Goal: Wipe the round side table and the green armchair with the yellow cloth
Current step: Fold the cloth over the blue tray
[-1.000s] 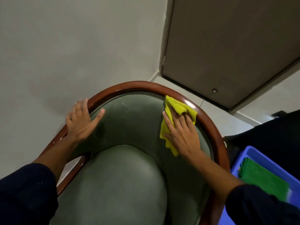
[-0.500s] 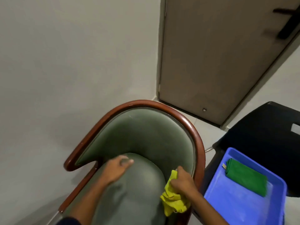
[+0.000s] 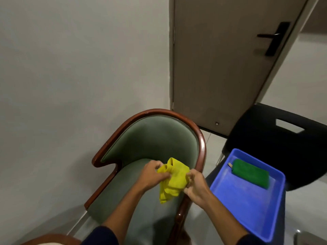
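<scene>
Both hands have come off the upholstery since a second ago; the left hand [image 3: 153, 174] and right hand [image 3: 195, 186] now pinch the yellow cloth [image 3: 170, 181] between them above the seat of the green armchair [image 3: 150, 142], apparently refolding it; the cloth hangs crumpled and bunched; next comes a clean face pressed to an unwiped part; the round side table is perhaps the rim at bottom left.

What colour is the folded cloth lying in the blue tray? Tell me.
Dark green. The folded cloth shows best in the head view, at the far end of the blue tray.
</scene>
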